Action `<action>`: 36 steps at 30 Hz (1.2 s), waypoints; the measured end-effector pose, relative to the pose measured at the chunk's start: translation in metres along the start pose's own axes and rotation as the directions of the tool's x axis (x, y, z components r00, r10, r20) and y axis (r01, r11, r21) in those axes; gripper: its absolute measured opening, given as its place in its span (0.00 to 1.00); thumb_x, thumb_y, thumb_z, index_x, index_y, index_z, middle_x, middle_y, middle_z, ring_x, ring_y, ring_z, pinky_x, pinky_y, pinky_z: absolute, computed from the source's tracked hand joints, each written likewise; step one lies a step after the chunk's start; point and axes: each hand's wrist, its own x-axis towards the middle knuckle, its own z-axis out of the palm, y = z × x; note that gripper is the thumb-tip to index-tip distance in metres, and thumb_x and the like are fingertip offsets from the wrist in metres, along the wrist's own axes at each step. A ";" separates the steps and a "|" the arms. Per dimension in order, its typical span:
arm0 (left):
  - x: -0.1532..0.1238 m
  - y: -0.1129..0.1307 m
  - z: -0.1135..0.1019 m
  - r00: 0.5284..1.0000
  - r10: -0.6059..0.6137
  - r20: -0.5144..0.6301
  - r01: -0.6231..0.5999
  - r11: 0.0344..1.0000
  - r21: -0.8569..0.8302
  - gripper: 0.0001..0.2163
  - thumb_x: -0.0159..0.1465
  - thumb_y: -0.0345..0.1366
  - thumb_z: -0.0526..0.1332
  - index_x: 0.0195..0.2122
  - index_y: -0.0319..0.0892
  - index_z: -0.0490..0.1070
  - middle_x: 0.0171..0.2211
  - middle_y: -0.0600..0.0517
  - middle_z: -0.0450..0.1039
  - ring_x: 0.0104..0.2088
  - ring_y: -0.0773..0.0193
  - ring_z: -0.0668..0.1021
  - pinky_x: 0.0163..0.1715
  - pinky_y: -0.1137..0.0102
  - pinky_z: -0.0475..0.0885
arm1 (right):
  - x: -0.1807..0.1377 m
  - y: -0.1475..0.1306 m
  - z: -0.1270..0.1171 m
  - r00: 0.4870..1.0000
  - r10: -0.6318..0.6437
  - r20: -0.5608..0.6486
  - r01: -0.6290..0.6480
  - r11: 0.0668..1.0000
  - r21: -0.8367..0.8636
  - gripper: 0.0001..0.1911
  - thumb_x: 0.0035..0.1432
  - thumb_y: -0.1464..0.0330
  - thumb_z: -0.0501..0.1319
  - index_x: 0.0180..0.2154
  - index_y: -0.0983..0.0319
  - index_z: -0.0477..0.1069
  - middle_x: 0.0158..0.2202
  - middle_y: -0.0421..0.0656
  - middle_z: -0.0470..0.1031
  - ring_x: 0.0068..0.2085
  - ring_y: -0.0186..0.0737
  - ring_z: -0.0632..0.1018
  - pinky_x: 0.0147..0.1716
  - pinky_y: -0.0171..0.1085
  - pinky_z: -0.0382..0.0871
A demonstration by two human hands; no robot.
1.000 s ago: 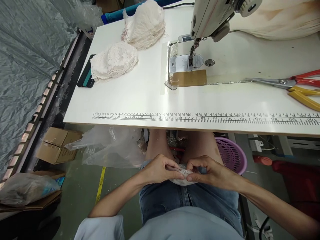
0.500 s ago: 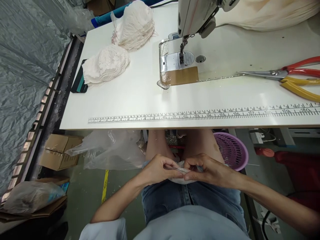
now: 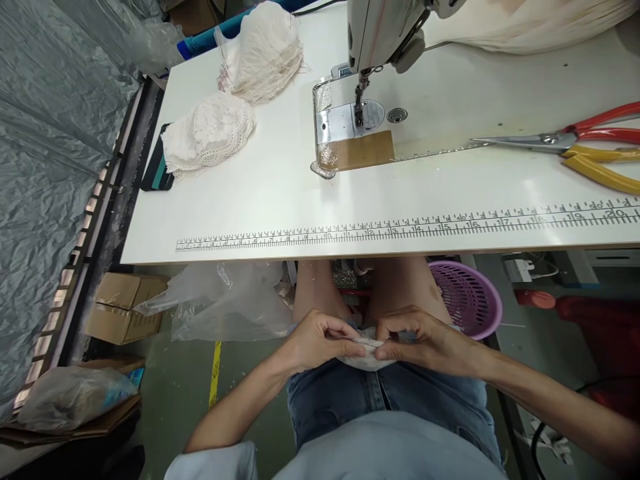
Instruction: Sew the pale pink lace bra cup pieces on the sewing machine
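Observation:
Over my lap, a small piece of white fabric [image 3: 367, 360] is pinched between both hands. My left hand [image 3: 323, 341] grips its left side between thumb and fingers. On the right side, my right hand [image 3: 413, 340] pinches the cloth with thumb and forefinger, close to the left fingertips. Part of the fabric is hidden behind the fingers. Beyond the table edge stands a sewing machine [image 3: 383, 33], its needle area above the metal plate. Two stacks of white lace pieces, a nearer one [image 3: 207, 133] and a farther one [image 3: 265, 53], lie on the table's left.
Scissors with red handles [image 3: 545, 140] and a yellow-handled tool [image 3: 600, 170] lie at the table's right. A printed ruler [image 3: 400, 230] runs along the front edge. Below are a purple basket [image 3: 493, 310], a clear plastic bag [image 3: 225, 307] and a cardboard box [image 3: 120, 307].
My right hand has shifted slightly right along the fabric, widening the gap between my fingertips. My left hand keeps its pinch. The whole view has tilted a little.

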 end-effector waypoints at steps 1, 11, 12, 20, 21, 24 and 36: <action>0.000 0.000 0.001 1.000 -0.003 -0.001 0.003 1.000 0.004 0.16 0.47 0.44 0.70 0.29 0.35 0.79 0.22 0.51 0.74 0.22 0.71 0.70 0.23 0.77 0.62 | 0.000 -0.001 0.000 1.000 0.016 -0.001 -0.016 1.000 -0.001 0.18 0.56 0.54 0.59 0.26 0.62 0.68 0.21 0.35 0.63 0.23 0.31 0.62 0.23 0.32 0.52; 0.001 -0.005 0.000 0.996 0.069 0.052 -0.073 0.995 0.072 0.16 0.50 0.41 0.68 0.36 0.35 0.78 0.27 0.50 0.76 0.26 0.69 0.73 0.26 0.77 0.63 | 0.001 -0.003 0.000 0.997 0.073 0.008 -0.074 0.997 0.005 0.19 0.57 0.52 0.57 0.29 0.61 0.66 0.25 0.37 0.65 0.27 0.33 0.64 0.27 0.33 0.56; 0.000 -0.004 -0.001 0.995 0.078 0.056 -0.083 0.993 0.080 0.16 0.50 0.41 0.68 0.36 0.35 0.78 0.28 0.49 0.76 0.27 0.68 0.74 0.27 0.77 0.64 | 0.001 -0.002 -0.001 0.997 0.080 0.015 -0.080 0.997 0.010 0.19 0.56 0.52 0.57 0.29 0.61 0.67 0.26 0.38 0.65 0.28 0.34 0.65 0.27 0.33 0.57; -0.002 -0.001 0.001 0.989 0.145 0.033 -0.149 0.977 0.151 0.12 0.51 0.40 0.67 0.34 0.36 0.77 0.28 0.51 0.76 0.29 0.66 0.75 0.28 0.77 0.65 | 0.005 -0.006 -0.001 0.992 0.121 0.028 -0.121 0.993 0.003 0.18 0.53 0.51 0.59 0.31 0.61 0.67 0.28 0.38 0.68 0.30 0.36 0.68 0.29 0.34 0.60; -0.003 -0.001 0.001 0.989 0.148 0.031 -0.151 0.976 0.155 0.12 0.51 0.39 0.67 0.33 0.36 0.77 0.28 0.51 0.76 0.29 0.66 0.75 0.28 0.77 0.65 | 0.006 -0.007 0.000 0.992 0.126 0.031 -0.126 0.992 0.006 0.18 0.53 0.51 0.59 0.31 0.61 0.67 0.28 0.38 0.68 0.30 0.36 0.68 0.29 0.34 0.60; -0.003 -0.001 0.002 0.987 0.156 0.030 -0.158 0.976 0.148 0.12 0.51 0.38 0.67 0.35 0.37 0.75 0.28 0.51 0.77 0.31 0.65 0.76 0.29 0.77 0.66 | 0.006 -0.008 0.000 0.992 0.126 0.028 -0.126 0.992 -0.005 0.19 0.54 0.51 0.58 0.31 0.61 0.68 0.27 0.38 0.69 0.30 0.36 0.68 0.29 0.34 0.59; -0.006 0.002 0.002 0.989 0.149 0.021 -0.150 0.965 0.213 0.10 0.52 0.35 0.66 0.35 0.37 0.73 0.30 0.50 0.77 0.32 0.63 0.78 0.28 0.77 0.65 | 0.006 -0.008 0.002 0.992 0.118 0.039 -0.116 0.992 -0.051 0.15 0.54 0.54 0.60 0.31 0.61 0.68 0.27 0.38 0.69 0.30 0.35 0.68 0.29 0.33 0.59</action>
